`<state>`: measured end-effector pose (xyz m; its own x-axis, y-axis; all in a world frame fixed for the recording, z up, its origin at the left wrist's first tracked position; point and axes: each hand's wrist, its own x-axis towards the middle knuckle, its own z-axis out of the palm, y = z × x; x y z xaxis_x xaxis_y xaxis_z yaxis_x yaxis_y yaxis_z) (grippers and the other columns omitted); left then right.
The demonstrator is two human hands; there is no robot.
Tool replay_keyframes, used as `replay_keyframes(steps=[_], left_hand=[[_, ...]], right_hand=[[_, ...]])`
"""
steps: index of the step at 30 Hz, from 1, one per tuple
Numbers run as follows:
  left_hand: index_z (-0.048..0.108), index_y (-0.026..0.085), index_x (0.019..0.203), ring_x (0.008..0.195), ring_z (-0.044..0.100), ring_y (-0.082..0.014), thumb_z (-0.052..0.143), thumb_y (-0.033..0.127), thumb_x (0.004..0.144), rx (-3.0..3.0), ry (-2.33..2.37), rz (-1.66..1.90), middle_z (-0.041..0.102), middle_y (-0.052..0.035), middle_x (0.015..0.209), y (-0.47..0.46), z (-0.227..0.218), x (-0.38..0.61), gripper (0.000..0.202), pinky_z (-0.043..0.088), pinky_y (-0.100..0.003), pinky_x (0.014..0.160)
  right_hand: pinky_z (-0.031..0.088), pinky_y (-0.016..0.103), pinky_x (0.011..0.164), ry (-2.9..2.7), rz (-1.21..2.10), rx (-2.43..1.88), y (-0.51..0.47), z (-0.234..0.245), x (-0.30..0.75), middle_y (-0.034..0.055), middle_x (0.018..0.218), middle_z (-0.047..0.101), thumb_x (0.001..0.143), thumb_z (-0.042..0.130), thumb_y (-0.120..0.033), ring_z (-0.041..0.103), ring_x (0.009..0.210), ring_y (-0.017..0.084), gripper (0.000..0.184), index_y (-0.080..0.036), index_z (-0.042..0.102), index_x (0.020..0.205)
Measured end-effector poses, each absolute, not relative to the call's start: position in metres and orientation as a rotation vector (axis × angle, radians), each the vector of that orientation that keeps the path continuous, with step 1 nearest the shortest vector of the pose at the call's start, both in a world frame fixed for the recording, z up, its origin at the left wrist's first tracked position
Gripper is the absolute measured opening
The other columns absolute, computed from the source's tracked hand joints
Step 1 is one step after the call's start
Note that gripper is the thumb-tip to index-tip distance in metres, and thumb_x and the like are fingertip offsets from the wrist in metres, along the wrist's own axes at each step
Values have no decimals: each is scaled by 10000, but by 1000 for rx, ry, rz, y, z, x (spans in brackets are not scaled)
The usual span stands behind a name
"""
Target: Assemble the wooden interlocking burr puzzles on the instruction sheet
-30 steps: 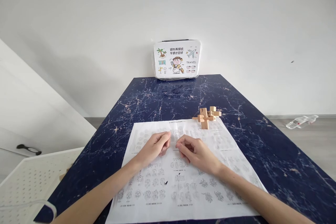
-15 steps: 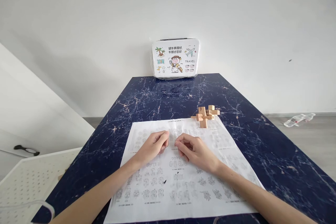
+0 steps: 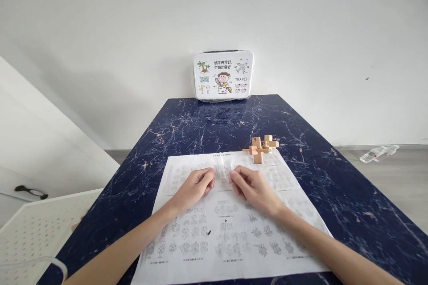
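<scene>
A white printed sheet [image 3: 234,236] covered with small diagrams lies on the dark blue marble table [image 3: 187,133]. My left hand [image 3: 195,187] rests on the sheet with its fingers curled loosely under, nothing visible in them. My right hand [image 3: 256,187] lies beside it on the sheet, fingers bent and together, also with nothing visible in it. A wooden interlocking puzzle [image 3: 261,147] of pale blocks stands at the sheet's far right corner, beyond my right hand and apart from it.
A white case [image 3: 223,75] with cartoon travel pictures leans against the wall at the table's far edge. A white perforated basket [image 3: 36,227] stands at the lower left beside the table. A clear plastic bottle [image 3: 377,153] lies on the floor at right.
My right hand has slid forward and to the right on the sheet, nearer the wooden puzzle. My left hand has stayed in place.
</scene>
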<state>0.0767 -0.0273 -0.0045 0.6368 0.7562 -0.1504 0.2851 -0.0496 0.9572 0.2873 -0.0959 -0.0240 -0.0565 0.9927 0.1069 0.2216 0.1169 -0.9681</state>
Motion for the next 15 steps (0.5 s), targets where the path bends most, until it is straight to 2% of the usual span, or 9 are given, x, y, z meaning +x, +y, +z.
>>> replay_keyframes(steps=[6,10,15], left_hand=[[440,207,704,519,261,-104,408,504,1086,1633,881,449,356,49,612,-28,-3,75,485,247,-290,541],[431,204,702,526,264,-101,418,499,1084,1629,878,448,366,44,636,-28,-4,74,482,239,-290,543],[425,205,696,526,266,-103,419,501,1082,1646,877,451,348,51,610,-29,-5,74,487,244,-283,540]], right_hand=[[341,281,486,-1345,602,-1305,-91,-24,303,-33,497,458,1090,444,-571,406,452,127,555,-233,503,654],[313,279,467,-1348,438,-1344,-87,-28,312,-42,494,441,1092,454,-547,383,437,124,532,-235,491,663],[341,284,526,-1326,40,-1402,-81,-29,330,-11,655,578,1090,476,-452,436,518,133,373,-224,555,805]])
